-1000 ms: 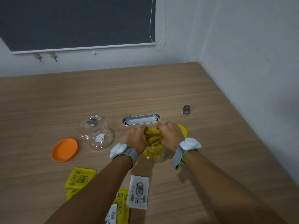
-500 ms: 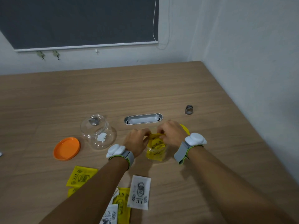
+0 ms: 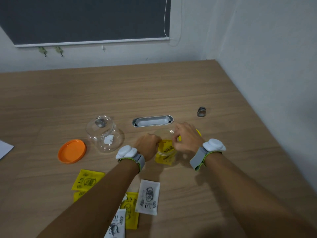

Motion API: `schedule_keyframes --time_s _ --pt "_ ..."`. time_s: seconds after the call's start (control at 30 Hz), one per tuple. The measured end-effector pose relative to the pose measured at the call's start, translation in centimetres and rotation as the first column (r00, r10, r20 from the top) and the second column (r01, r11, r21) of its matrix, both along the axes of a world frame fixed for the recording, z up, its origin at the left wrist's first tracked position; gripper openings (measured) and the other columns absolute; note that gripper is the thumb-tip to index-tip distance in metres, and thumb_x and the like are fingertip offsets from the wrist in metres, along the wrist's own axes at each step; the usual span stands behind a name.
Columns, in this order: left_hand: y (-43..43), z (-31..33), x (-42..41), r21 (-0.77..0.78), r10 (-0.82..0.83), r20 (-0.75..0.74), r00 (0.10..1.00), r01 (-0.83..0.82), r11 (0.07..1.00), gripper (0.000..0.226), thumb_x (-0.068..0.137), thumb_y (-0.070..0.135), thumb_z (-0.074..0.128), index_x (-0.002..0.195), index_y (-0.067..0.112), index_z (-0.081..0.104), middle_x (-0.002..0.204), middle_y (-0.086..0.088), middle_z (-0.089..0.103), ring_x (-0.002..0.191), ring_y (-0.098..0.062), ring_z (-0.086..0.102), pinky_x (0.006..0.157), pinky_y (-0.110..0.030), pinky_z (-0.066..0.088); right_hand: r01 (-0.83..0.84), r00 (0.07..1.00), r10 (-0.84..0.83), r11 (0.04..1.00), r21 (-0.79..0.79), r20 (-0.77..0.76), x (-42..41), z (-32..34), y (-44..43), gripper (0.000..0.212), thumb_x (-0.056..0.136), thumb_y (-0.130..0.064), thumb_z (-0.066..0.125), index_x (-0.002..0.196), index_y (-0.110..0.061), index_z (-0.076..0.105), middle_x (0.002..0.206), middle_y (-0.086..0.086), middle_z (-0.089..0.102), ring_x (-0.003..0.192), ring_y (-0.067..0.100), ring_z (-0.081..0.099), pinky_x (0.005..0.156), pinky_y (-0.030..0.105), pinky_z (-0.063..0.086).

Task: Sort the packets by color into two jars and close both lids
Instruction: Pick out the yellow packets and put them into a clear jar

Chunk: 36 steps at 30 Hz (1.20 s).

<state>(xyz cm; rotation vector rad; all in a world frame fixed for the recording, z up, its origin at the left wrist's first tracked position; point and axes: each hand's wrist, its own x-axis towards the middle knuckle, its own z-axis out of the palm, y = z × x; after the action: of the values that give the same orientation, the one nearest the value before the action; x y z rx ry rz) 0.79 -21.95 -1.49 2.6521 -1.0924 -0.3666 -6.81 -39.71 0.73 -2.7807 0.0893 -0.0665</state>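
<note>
A small clear jar (image 3: pixel 165 158) stands in the middle of the table with yellow packets inside. My left hand (image 3: pixel 147 147) and my right hand (image 3: pixel 187 139) meet over its mouth, each pinching one end of a yellow packet (image 3: pixel 166 146) that sits mostly inside. Part of a yellow lid (image 3: pixel 198 132) shows behind my right hand. To the left is a larger clear jar (image 3: pixel 105 134) holding a white packet, with an orange lid (image 3: pixel 72 151) beside it. Loose yellow packets (image 3: pixel 88 179) and white packets (image 3: pixel 148 197) lie near me, partly under my left forearm.
A metal cable slot (image 3: pixel 152 121) is set into the table just behind the jars. A small metal ring (image 3: pixel 201 111) lies at the far right. A white sheet corner (image 3: pixel 4 148) shows at the left edge. Walls bound the table at the back and right.
The yellow packet, held above the jar's mouth a second ago, has gone down into the jar. Both hands have stayed at the rim and spread slightly apart.
</note>
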Motion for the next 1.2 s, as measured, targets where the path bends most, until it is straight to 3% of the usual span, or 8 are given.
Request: schedule_keyframes --time_s 0.13,0.27,0.47,0.63,0.73,0.93,1.1,1.2 --pt "-0.4 0.0 0.0 0.091 -0.022 -0.017 1.0 0.024 0.996 0.039 0.097 0.014 0.043 0.13 0.014 0.063 0.145 -0.009 0.058 0.127 -0.035 0.057 0.102 -0.044 0.048 0.084 0.983 -0.079 0.996 0.028 -0.164 0.0 0.4 0.4 0.011 0.076 -0.021 0.061 0.084 -0.015 0.065 0.115 -0.002 0.053 0.115 0.026 0.044 0.091 0.039 0.031" --pt "-0.8 -0.2 -0.3 0.139 -0.026 -0.052 0.998 0.033 0.99 0.044 0.101 0.012 0.04 0.143 0.009 0.05 0.156 -0.01 0.044 0.136 -0.035 0.049 0.109 -0.044 0.042 0.288 0.904 -0.224 0.949 0.13 -0.365 0.2 0.4 1.6 0.063 0.088 -0.03 0.055 0.148 -0.023 0.034 0.156 0.003 0.032 0.148 0.018 0.018 0.113 0.037 0.018" --pt "-0.4 -0.7 -0.3 0.056 -0.019 -0.096 0.995 0.025 0.998 0.049 0.098 0.008 0.042 0.147 0.013 0.047 0.164 -0.001 0.032 0.142 -0.03 0.043 0.111 -0.04 0.039 0.285 0.831 -0.23 0.958 0.033 -0.507 0.8 -1.0 1.9 0.068 0.1 -0.041 0.037 0.159 -0.023 0.007 0.168 -0.005 0.003 0.156 0.018 -0.007 0.123 0.046 0.003" --pt "1.4 -0.5 -1.2 -0.297 0.08 -0.097 0.992 -0.106 0.949 0.036 0.1 0.022 0.052 0.135 0.02 0.062 0.147 0.002 0.056 0.128 -0.026 0.06 0.103 -0.032 0.046 0.298 0.91 -0.255 0.95 0.091 -0.326 0.3 -1.7 0.6 0.056 0.098 -0.042 0.047 0.147 -0.017 0.039 0.159 0.005 0.035 0.151 0.025 0.022 0.117 0.045 0.023" --pt "4.2 -0.3 -1.6 -0.432 0.225 -0.091 0.97 -0.242 0.869 0.029 0.098 0.029 0.058 0.122 0.019 0.07 0.124 0.001 0.073 0.087 -0.026 0.073 0.083 -0.032 0.053 0.236 0.971 -0.239 0.949 0.208 -0.015 -0.2 -1.7 1.4 0.034 0.097 -0.038 0.057 0.113 -0.013 0.072 0.137 0.005 0.059 0.128 0.032 0.052 0.104 0.041 0.042" --pt "12.2 -1.2 -1.7 -0.519 0.584 -0.176 0.793 -0.579 0.629 0.013 0.092 0.022 0.064 0.088 0.011 0.07 0.084 -0.005 0.071 0.067 -0.018 0.061 0.069 -0.036 0.052 0.164 0.778 -0.279 0.955 0.248 0.563 -0.4 -0.8 3.2 0.035 0.093 -0.038 0.06 0.079 -0.009 0.074 0.087 0.008 0.059 0.082 0.034 0.06 0.07 0.042 0.05" --pt "21.3 -3.6 -2.4 -0.413 0.817 -0.291 0.498 -0.836 0.362 0.018 0.093 0.025 0.063 0.089 0.008 0.069 0.088 -0.011 0.072 0.086 -0.033 0.066 0.072 -0.036 0.048 -0.055 0.767 -0.023 0.993 0.102 0.641 -0.6 -1.3 10.0 0.02 0.084 -0.021 0.073 0.07 -0.008 0.069 0.073 0.009 0.057 0.07 0.029 0.057 0.061 0.037 0.047" --pt "24.7 -5.3 -3.8 -0.286 0.889 -0.283 0.36 -0.916 0.28 0.02 0.093 0.025 0.06 0.091 0.007 0.068 0.096 -0.015 0.071 0.094 -0.038 0.065 0.079 -0.042 0.051 -0.24 0.856 0.201 0.97 0.023 0.476 -1.7 -3.0 14.4 0.02 0.078 -0.025 0.072 0.066 -0.009 0.064 0.068 0.006 0.062 0.066 0.029 0.059 0.057 0.038 0.047"
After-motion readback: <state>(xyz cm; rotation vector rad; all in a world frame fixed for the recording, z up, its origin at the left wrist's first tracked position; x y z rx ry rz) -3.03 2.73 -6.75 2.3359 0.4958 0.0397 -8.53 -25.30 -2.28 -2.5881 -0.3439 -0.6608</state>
